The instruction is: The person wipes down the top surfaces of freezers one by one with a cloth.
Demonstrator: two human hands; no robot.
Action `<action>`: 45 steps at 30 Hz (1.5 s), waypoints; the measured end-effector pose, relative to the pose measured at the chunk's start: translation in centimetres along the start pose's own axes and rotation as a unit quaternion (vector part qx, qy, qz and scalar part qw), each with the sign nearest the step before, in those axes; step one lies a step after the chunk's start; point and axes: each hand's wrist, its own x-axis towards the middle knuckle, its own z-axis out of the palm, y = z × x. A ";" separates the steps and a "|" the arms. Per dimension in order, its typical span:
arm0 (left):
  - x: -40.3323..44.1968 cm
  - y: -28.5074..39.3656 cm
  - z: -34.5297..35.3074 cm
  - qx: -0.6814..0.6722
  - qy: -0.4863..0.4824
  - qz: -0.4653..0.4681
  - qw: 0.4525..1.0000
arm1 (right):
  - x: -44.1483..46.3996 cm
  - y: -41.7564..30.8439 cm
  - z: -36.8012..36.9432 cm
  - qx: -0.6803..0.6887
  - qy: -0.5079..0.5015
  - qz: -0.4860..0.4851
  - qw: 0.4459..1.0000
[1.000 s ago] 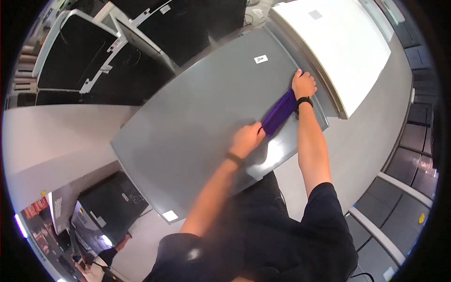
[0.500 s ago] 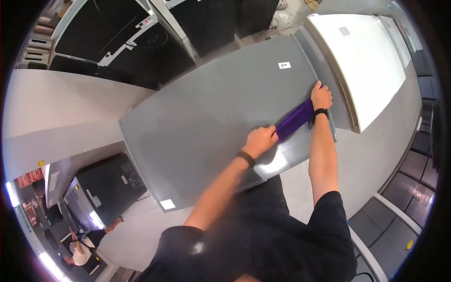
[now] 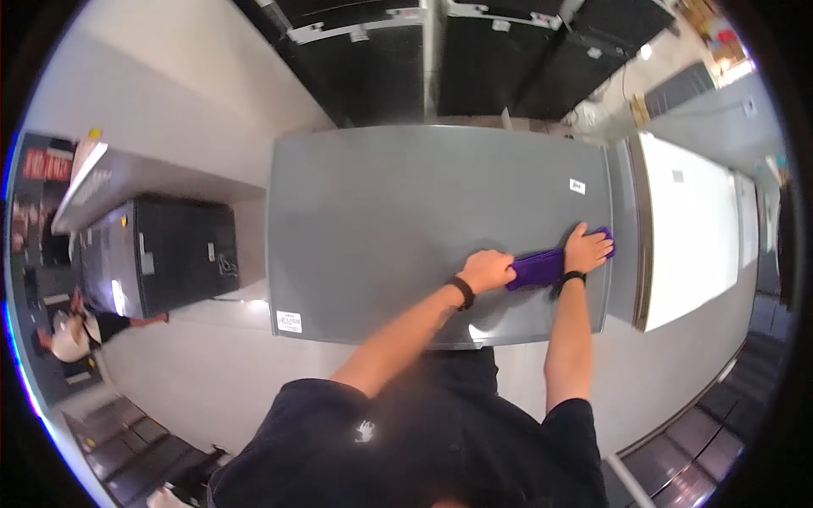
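Observation:
A folded purple cloth (image 3: 539,269) lies on a large grey flat-topped unit (image 3: 406,212), near its right end. My left hand (image 3: 489,271) is closed around the cloth's left end, with the knuckles up. Toward the unit's right edge, my right hand (image 3: 588,251) rests flat over the cloth, thumb apart, and a bit of purple shows beyond its fingers. A small white label (image 3: 577,186) is stuck above my right hand, and a bigger printed label (image 3: 289,322) sits at the lower left corner.
A white panel (image 3: 690,233) stands just right of the grey unit. Dark appliances (image 3: 356,76) line the far side. To the left is another black unit (image 3: 182,254), with a person (image 3: 76,334) bending beside it. Pale floor (image 3: 195,364) runs along the near side.
My view has turned, so the grey unit now appears level. My right hand has gone from curled around the cloth to lying flat on it. My left hand keeps its hold.

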 end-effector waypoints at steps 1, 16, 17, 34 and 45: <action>-0.9 -0.8 -1.1 0.010 0.018 -0.009 1.000 | -0.7 -1.0 -0.8 0.023 -0.029 -0.016 0.999; -23.4 -14.3 -7.3 -0.033 0.310 -0.192 0.930 | -22.7 -11.7 -12.8 0.101 -0.247 -0.377 0.887; -24.6 -15.2 -6.7 -0.026 0.332 -0.203 0.921 | -24.0 -12.0 -12.8 0.098 -0.247 -0.398 0.878; -30.8 -13.9 -3.4 0.120 0.359 -0.217 0.900 | -33.7 -3.7 -14.7 0.207 -0.165 -0.477 0.838; -43.5 -11.1 4.7 -0.114 0.090 -0.071 0.987 | -38.9 -0.8 -13.1 0.177 -0.082 -0.477 0.857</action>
